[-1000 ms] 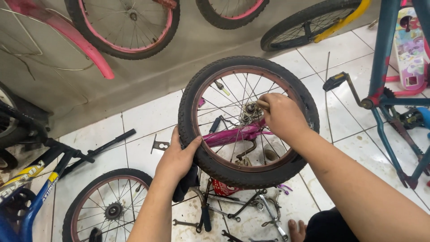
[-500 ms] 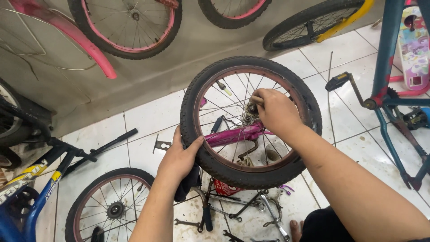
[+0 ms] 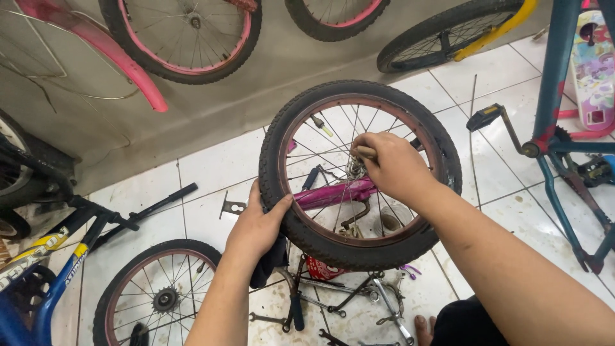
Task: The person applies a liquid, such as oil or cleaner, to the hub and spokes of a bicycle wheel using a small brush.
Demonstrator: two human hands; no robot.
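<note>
**Head view: small bike wheel held upright, both hands on it**

Nearest: loose spanners (image 3: pixel 266 318) and bare metal parts are lying on the white floor tiles (image 3: pixel 211 163) below the hands. A second wheel (image 3: pixel 154 295) with a pinkish rim is lying flat at lower left.

Left hand (image 3: pixel 256 227) is gripping the tyre (image 3: pixel 288 211) at its lower left, fingers curled over the tread, thumb on the sidewall, with a dark rag (image 3: pixel 272 263) bunched under the palm. Right hand (image 3: pixel 394 165) is reaching through to the hub (image 3: pixel 354 168), fingers pinched together on a small tan-handled tool (image 3: pixel 365 152); the tip is hidden, so I cannot tell what it is engaging.

The wheel is standing on edge, mid-frame, above the tiles and in front of a magenta frame tube (image 3: pixel 333 192).

Handling, my read: light enough for one hand, stiff as a unit. The rubber tread is knobbly and grippy, so the tyre is the place to hold. The thin wire spokes (image 3: pixel 320 144) are bending easily; keep loads off them. The rim looks dull and rusty, and the hub area is probably greasy.

Farther out: a blue bike frame (image 3: pixel 551 96) with pedal crank at right, and more wheels leaning against the grey wall (image 3: pixel 256 64).
</note>
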